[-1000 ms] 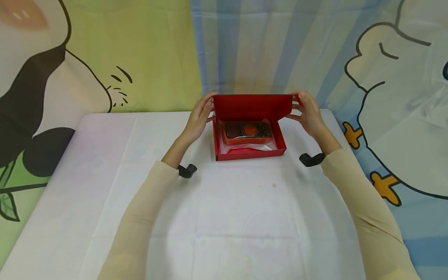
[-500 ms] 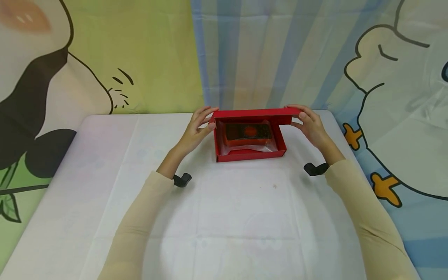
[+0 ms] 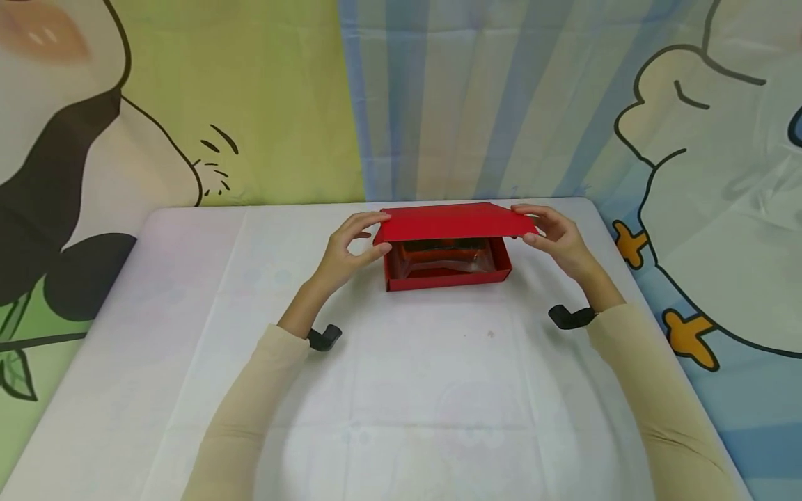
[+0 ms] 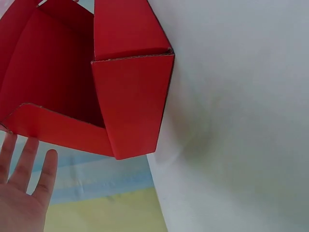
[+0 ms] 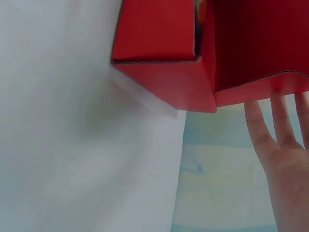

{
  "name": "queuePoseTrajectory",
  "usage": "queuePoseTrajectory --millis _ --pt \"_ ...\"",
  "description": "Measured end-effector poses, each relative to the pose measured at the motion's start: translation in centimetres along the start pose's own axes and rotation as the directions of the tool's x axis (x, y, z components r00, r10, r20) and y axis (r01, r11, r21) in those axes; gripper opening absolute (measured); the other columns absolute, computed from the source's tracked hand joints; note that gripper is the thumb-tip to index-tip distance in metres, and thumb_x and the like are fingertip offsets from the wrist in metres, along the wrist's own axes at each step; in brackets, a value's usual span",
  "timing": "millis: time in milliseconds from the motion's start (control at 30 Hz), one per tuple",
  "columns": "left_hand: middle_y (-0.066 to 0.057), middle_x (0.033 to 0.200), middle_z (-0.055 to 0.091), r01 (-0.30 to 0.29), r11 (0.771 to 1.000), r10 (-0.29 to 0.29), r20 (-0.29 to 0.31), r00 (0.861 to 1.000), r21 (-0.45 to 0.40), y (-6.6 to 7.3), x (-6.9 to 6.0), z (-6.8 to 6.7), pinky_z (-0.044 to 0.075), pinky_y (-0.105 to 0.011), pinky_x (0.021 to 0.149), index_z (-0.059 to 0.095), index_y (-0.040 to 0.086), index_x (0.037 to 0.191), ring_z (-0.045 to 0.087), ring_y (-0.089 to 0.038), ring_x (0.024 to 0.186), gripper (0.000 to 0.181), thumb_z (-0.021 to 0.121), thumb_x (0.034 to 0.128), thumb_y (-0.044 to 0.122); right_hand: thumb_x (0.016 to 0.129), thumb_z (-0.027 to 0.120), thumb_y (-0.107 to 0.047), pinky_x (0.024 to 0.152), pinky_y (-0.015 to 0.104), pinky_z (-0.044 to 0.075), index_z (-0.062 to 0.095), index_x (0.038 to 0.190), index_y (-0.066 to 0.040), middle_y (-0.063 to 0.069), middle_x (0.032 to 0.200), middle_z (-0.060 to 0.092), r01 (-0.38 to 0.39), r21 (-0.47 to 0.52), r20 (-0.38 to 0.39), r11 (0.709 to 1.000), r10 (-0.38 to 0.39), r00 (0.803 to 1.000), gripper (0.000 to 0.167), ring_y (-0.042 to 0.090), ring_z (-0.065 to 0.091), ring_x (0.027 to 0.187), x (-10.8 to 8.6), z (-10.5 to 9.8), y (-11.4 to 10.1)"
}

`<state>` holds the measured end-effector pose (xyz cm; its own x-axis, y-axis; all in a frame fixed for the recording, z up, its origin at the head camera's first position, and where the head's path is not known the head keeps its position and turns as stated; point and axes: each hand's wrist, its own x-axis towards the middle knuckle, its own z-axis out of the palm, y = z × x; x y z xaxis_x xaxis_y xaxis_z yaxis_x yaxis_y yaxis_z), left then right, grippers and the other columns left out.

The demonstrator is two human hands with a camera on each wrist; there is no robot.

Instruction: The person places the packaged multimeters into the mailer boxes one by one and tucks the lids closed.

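Red cardboard box (image 3: 446,281), far side of wht. table (image 3: 432,390); lid (image 3: 454,223) part-open, clear-wrapped item (image 3: 446,255) inside. L. hand (image 3: 341,257) & r. hand (image 3: 567,247), one per end: thumb + index pinch lid, other fingers spread vs. side flaps (image 4: 63,132), prob. to keep lid level w/o twisting.

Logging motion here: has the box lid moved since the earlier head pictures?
Yes: the red lid swung down; its free edge, first seen above the white table's back edge, now shows below it.

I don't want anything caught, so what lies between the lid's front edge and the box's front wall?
In the head view, a partly hidden package in clear wrapping shows there, between the lid and the front wall.
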<state>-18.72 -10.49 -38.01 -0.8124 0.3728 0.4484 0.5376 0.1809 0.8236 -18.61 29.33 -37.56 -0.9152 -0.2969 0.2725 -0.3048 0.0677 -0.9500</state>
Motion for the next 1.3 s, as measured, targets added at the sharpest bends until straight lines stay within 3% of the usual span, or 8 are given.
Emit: queuePoseTrajectory --millis 100,333,467,633,767,933,1100,1300 --pt "-0.010 0.136 0.054 -0.004 1.000 0.004 0.008 1.000 0.014 -1.4 -0.5 0.2 0.046 -0.054 0.099 0.059 0.007 0.133 0.048 -0.023 0.127 0.051 0.074 0.0841 0.002 0.090 0.061 0.007 0.088 0.019 0.053 0.054 0.134 0.000 0.003 0.141 0.051 -0.004 -0.005 -0.010 1.000 0.003 1.000 0.046 0.019 0.045 0.126 -0.6 0.2 0.3" --pt "-0.007 0.126 0.057 -0.058 0.998 0.058 -0.004 0.998 0.034 -1.7 -1.7 0.5 0.054 -0.044 0.087 0.064 0.008 0.126 0.061 -0.022 0.102 0.050 0.081 0.0789 0.006 0.089 0.061 0.010 0.095 0.019 0.049 0.053 0.136 0.000 0.003 0.140 0.052 -0.001 0.009 -0.031 1.000 0.002 1.000 0.049 0.020 0.044 0.127 -2.1 0.8 1.2" --pt "-0.007 0.119 0.058 -0.042 0.998 0.041 0.011 0.999 0.057 -1.6 -2.2 0.6 0.056 -0.035 0.084 0.065 0.009 0.126 0.061 -0.020 0.094 0.051 0.083 0.0779 0.009 0.093 0.055 0.007 0.093 0.018 0.050 0.054 0.135 0.001 0.001 0.138 0.054 0.008 0.034 -0.040 0.999 -0.007 0.999 0.042 0.019 0.047 0.126 -2.8 1.1 1.7" --pt "-0.006 0.117 0.059 0.002 0.997 -0.006 0.052 0.999 0.073 -1.6 -2.9 0.7 0.055 -0.038 0.085 0.063 0.011 0.128 0.060 -0.019 0.096 0.053 0.082 0.0792 0.014 0.098 0.052 -0.001 0.089 0.017 0.051 0.057 0.132 0.000 0.003 0.136 0.055 -0.036 0.030 -0.086 0.999 0.039 0.995 0.034 0.015 0.054 0.117 -3.4 1.5 2.0" --pt "-0.004 0.119 0.059 0.024 0.996 -0.031 0.077 0.997 0.085 -1.6 -3.6 0.8 0.055 -0.041 0.086 0.062 0.013 0.130 0.059 -0.019 0.099 0.054 0.082 0.0796 0.016 0.099 0.057 -0.011 0.087 0.015 0.051 0.059 0.132 -0.005 0.000 0.132 0.057 -0.126 -0.041 -0.158 0.991 0.118 0.980 0.034 0.010 0.057 0.112 -3.9 2.2 2.1" --pt "-0.004 0.121 0.059 -0.004 0.991 -0.008 0.085 0.996 0.132 -2.0 -4.5 1.1 0.052 -0.047 0.090 0.061 0.012 0.130 0.057 -0.019 0.104 0.056 0.083 0.0783 0.016 0.097 0.061 -0.021 0.084 0.014 0.050 0.060 0.131 -0.006 -0.008 0.122 0.060 -0.230 -0.101 -0.254 0.968 0.199 0.947 0.037 0.009 0.056 0.108 -4.7 3.1 2.4" --pt "-0.006 0.122 0.059 -0.014 0.989 0.001 0.083 0.997 0.149 -2.4 -5.3 1.6 0.049 -0.048 0.093 0.061 0.011 0.129 0.055 -0.020 0.109 0.057 0.084 0.0770 0.014 0.096 0.063 -0.019 0.090 0.016 0.045 0.060 0.129 -0.003 -0.010 0.119 0.063 -0.235 -0.083 -0.292 0.968 0.202 0.935 0.037 0.010 0.053 0.112 -5.4 3.6 3.0" --pt "-0.008 0.122 0.055 0.045 0.986 -0.060 0.095 0.994 0.158 -2.6 -6.0 2.2 0.047 -0.049 0.097 0.060 0.010 0.131 0.053 -0.021 0.112 0.059 0.083 0.0772 0.013 0.092 0.068 -0.011 0.091 0.013 0.047 0.063 0.123 -0.003 -0.006 0.115 0.063 -0.224 0.042 -0.322 0.974 0.225 0.920 0.033 0.008 0.058 0.109 -6.2 4.2 3.7"
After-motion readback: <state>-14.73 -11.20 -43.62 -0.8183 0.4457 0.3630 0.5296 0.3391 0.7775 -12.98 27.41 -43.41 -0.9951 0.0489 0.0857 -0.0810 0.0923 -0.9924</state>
